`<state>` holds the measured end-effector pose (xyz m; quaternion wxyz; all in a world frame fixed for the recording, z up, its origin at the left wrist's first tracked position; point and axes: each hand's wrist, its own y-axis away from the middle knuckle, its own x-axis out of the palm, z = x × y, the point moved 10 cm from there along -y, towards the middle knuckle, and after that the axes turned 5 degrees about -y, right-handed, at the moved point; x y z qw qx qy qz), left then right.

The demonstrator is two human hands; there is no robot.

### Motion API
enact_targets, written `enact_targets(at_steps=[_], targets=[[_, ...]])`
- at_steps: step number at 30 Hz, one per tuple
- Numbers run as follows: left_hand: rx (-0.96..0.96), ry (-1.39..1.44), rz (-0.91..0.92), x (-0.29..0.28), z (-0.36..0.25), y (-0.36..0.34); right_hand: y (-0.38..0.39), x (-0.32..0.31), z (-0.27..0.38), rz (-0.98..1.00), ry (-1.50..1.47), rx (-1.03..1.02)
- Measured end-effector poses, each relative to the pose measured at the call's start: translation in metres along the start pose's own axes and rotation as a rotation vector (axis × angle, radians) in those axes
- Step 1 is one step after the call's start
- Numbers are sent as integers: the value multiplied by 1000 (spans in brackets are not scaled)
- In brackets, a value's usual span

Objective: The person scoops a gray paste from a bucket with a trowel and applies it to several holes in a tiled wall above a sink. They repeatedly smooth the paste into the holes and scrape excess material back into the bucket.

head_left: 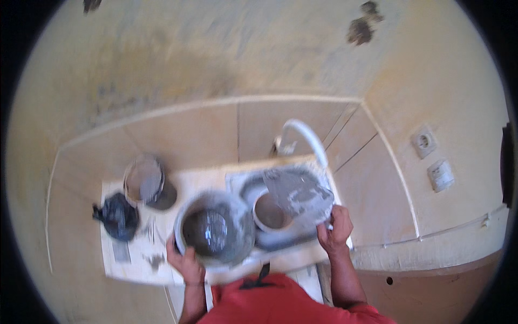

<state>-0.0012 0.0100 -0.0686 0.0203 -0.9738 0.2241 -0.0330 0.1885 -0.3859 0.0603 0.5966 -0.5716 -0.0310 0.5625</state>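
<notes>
My left hand (186, 263) is closed on the near-left rim of a grey-smeared bucket (245, 229), which stands tilted at the left edge of the sink. Wet, shiny grey residue coats its inside. My right hand (335, 232) grips the right edge of a flat, plaster-smeared grey piece (302, 197) with whitish patches; its exact kind I cannot tell. That piece is over the sink (243, 186), partly above a smaller whitish bucket (258, 218) that sits in the basin with grey-brown stuff inside.
A white curved tap (307, 134) rises behind the sink. At the left of the countertop (194, 181) stand another dirty bucket (129, 181) and a tied black plastic bag (120, 218). A wall socket (424, 141) and a white switch box (441, 175) are on the right wall.
</notes>
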Motion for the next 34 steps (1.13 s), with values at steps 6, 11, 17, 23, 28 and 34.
enact_targets(at_steps=[6,11,17,23,28,34], targets=[[-157,-8,-19,0,33,12,-77,-41,-57,-284,-118,26],[-247,105,-62,-11,68,19,-130,-49,-89,-418,-280,42],[-313,-73,-86,-31,87,24,-142,-3,-160,-295,-798,309],[-336,-131,-86,-56,116,7,-167,37,-187,-162,-982,366],[-327,-210,-58,-105,157,-13,-209,53,-204,-186,-984,265],[-331,-214,11,-117,184,-24,-253,60,-222,-248,-955,254]])
